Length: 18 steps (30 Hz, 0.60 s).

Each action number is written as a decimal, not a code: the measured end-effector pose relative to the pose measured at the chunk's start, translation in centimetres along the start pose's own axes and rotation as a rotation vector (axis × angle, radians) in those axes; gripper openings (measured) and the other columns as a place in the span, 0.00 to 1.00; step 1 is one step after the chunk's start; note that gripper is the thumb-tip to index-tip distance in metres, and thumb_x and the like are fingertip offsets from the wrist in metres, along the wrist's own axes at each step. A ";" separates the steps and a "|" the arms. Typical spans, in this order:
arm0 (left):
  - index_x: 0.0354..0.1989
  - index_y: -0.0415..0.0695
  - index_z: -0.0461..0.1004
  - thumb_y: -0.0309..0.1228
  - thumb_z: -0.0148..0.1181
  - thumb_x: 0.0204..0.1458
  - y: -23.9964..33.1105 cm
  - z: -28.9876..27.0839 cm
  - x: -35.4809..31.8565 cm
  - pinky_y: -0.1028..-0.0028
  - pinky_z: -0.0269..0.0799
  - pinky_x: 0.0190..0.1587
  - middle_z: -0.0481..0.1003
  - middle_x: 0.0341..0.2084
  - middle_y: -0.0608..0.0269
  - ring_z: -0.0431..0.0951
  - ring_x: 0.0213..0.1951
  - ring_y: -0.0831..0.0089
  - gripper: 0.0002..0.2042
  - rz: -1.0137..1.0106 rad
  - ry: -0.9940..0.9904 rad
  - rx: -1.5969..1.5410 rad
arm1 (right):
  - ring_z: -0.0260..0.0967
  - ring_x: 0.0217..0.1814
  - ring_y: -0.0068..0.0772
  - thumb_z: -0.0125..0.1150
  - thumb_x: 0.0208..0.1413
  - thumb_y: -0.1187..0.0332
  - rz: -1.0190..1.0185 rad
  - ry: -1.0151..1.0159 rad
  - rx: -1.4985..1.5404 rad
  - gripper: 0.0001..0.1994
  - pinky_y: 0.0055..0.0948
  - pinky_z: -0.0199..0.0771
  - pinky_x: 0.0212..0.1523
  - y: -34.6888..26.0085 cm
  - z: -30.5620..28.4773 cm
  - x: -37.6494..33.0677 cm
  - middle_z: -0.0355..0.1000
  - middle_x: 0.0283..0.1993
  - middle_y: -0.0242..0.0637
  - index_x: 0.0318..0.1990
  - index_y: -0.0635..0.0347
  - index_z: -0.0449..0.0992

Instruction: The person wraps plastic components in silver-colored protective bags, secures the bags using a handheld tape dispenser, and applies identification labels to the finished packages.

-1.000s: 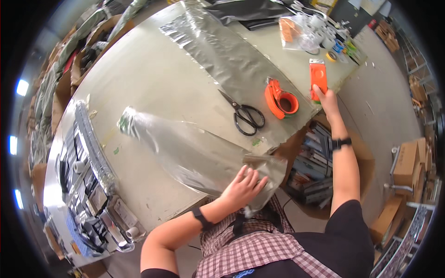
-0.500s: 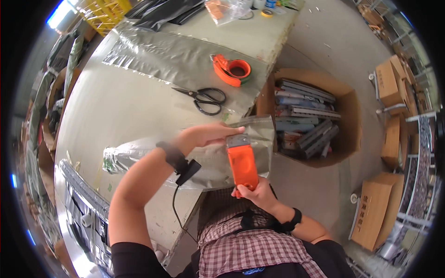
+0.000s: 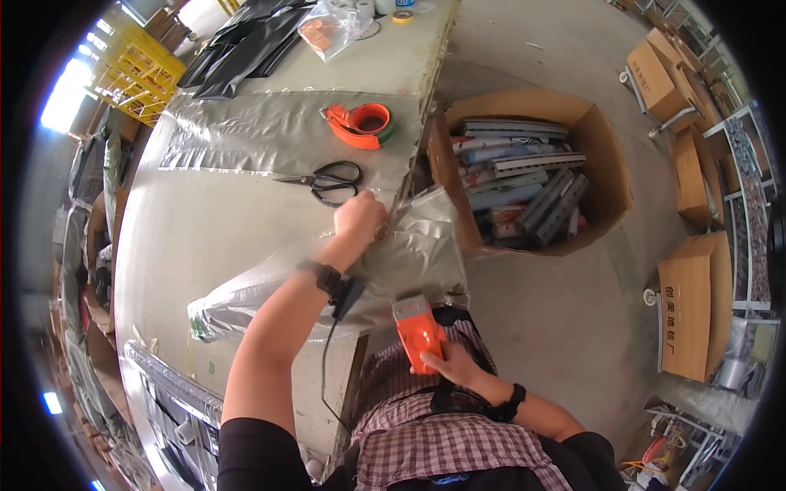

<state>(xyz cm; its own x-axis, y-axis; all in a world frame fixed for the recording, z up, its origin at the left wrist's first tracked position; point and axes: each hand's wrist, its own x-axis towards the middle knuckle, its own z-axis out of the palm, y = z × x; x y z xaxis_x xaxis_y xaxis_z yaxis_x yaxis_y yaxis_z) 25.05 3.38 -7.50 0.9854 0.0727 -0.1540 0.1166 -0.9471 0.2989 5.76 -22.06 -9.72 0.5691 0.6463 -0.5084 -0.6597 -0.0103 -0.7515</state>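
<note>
My left hand [image 3: 360, 221] is closed at the far edge of a translucent grey plastic bag [image 3: 409, 266], which lies across the table's near right corner. Its fingers seem to pinch the plastic, though the fingertips are partly hidden. In my right hand [image 3: 454, 364] is an orange hand-held tool with a grey metal head [image 3: 419, 331], held just off the table edge, in front of my apron. Just beyond the left hand lie black-handled scissors [image 3: 327, 180]. An orange tape dispenser [image 3: 359, 127] with a roll in it rests farther back on a flat grey plastic sheet [image 3: 246, 127].
An open cardboard box [image 3: 606, 164] holding several wrapped rolls stands right of the table [image 3: 184, 229]. Black plastic bags [image 3: 246, 57], a clear bag [image 3: 332, 33] and yellow tape [image 3: 402, 16] lie at the far end. More cartons [image 3: 692, 307] and racks line the right side.
My left hand has moved away from the tool's head, left and farther out, closing at the bag's edge. The right hand has drawn the orange tool back toward me. The view has shifted.
</note>
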 end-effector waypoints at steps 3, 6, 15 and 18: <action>0.44 0.40 0.70 0.38 0.64 0.39 1.2 -1.1 -1.1 0.63 0.68 0.43 0.71 0.42 0.52 0.72 0.44 0.58 0.23 0.173 0.081 0.233 | 0.73 0.41 0.31 0.46 0.60 0.49 -0.062 -0.151 -0.180 0.26 0.28 0.71 0.45 1.1 -2.6 1.7 0.73 0.39 0.40 0.50 0.68 0.65; 0.56 0.36 0.60 0.43 0.68 0.34 0.2 -2.9 -2.0 0.64 0.64 0.50 0.66 0.49 0.49 0.68 0.50 0.54 0.40 0.349 0.333 0.260 | 0.71 0.47 0.34 0.24 0.54 0.33 -0.154 -0.367 -0.031 0.41 0.32 0.66 0.53 1.0 -2.9 2.1 0.71 0.45 0.40 0.53 0.64 0.64; 0.57 0.35 0.55 0.58 0.70 0.19 3.8 -1.7 -10.9 0.66 0.62 0.55 0.67 0.49 0.49 0.68 0.52 0.58 0.55 0.397 -0.357 0.189 | 0.68 0.48 0.36 0.20 0.49 0.28 0.245 -0.045 0.204 0.47 0.35 0.63 0.54 3.3 -9.9 7.4 0.70 0.46 0.43 0.55 0.65 0.63; 0.57 0.37 0.56 0.57 0.70 0.20 3.9 -0.4 -13.7 0.64 0.61 0.54 0.69 0.46 0.53 0.69 0.50 0.61 0.53 0.675 -0.182 0.239 | 0.68 0.47 0.37 0.16 0.46 0.26 -0.073 0.056 0.372 0.51 0.33 0.64 0.52 -10.5 -11.8 12.4 0.71 0.45 0.46 0.53 0.68 0.64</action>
<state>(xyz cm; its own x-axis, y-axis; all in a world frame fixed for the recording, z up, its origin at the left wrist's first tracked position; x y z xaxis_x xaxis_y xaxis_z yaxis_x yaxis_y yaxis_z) 12.09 -1.23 -3.88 0.7948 -0.5828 -0.1690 -0.5581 -0.8114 0.1735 25.52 -22.92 -13.09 0.6404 0.5919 -0.4895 -0.7438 0.3188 -0.5875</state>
